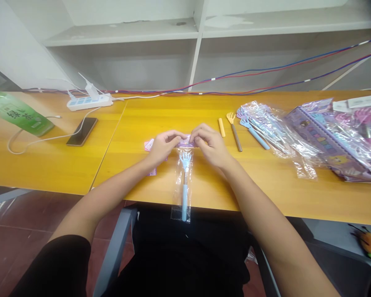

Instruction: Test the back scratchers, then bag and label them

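My left hand [164, 147] and my right hand [212, 145] meet at a small purple card [186, 141], each pinching one side of it. Below the card hangs a clear plastic bag [177, 198] with a light blue back scratcher [184, 194] inside, claw end up. The bag's lower end reaches past the table's front edge. More purple-pink cards [149, 144] lie beside and partly under my left hand. Whether the card is joined to the bag is hidden by my fingers.
To the right lie a yellow handle [221, 127], a yellow-clawed scratcher rod [235, 134], a blue scratcher [256, 135] and bagged scratchers [278, 132], beside a purple display box [321, 142]. On the left are a phone [82, 132], power strip [89, 101] and green bottle [21, 113].
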`<state>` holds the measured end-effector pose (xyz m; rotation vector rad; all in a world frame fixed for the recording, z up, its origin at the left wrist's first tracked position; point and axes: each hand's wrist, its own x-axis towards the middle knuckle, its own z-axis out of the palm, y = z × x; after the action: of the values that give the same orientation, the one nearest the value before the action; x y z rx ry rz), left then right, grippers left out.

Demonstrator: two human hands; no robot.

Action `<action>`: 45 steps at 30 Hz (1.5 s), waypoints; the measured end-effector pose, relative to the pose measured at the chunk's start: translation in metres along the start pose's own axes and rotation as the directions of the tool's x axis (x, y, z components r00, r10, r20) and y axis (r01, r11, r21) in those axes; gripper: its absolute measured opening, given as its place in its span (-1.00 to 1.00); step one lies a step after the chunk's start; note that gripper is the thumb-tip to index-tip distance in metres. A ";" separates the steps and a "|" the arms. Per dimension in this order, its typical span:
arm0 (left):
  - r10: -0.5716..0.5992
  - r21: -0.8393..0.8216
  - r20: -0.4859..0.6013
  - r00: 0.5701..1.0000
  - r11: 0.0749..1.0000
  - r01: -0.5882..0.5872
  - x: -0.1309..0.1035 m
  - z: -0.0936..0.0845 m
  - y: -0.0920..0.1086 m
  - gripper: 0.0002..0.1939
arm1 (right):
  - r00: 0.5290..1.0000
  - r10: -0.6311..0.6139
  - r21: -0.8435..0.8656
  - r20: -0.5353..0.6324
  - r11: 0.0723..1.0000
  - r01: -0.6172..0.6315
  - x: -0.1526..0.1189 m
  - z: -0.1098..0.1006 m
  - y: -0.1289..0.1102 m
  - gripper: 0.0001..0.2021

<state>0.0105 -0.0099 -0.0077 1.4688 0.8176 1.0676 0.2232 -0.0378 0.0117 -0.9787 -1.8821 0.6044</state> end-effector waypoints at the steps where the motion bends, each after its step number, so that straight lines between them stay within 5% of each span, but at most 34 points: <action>1: 0.012 0.006 0.000 1.000 1.000 -0.012 0.000 0.000 0.000 -0.80 | 1.000 -0.003 -0.006 -0.004 1.000 0.003 0.000 0.000 0.001 -0.78; 6: 0.051 0.017 0.002 0.999 0.999 -0.051 -0.001 0.003 -0.003 -0.61 | 0.996 0.077 0.045 -0.036 0.996 -0.076 -0.002 0.008 0.012 -0.94; 9: 0.051 0.034 0.000 0.999 0.998 -0.051 0.000 0.003 -0.005 -0.56 | 0.990 0.141 0.088 -0.026 0.987 -0.138 -0.004 0.014 0.018 -0.74; 18: 0.081 0.067 -0.008 0.997 0.995 -0.080 0.002 0.003 -0.009 -0.63 | 0.982 0.181 0.026 0.061 0.983 -0.183 -0.005 0.016 0.018 -0.66; 45: 0.050 0.066 -0.063 0.997 0.997 -0.046 0.004 0.002 -0.010 -0.68 | 0.984 0.174 0.024 0.027 0.984 -0.175 -0.003 0.013 0.020 -0.64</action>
<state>0.0143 -0.0050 -0.0172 1.5215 0.8730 1.1390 0.2200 -0.0288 -0.0102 -1.1313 -1.8174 0.7461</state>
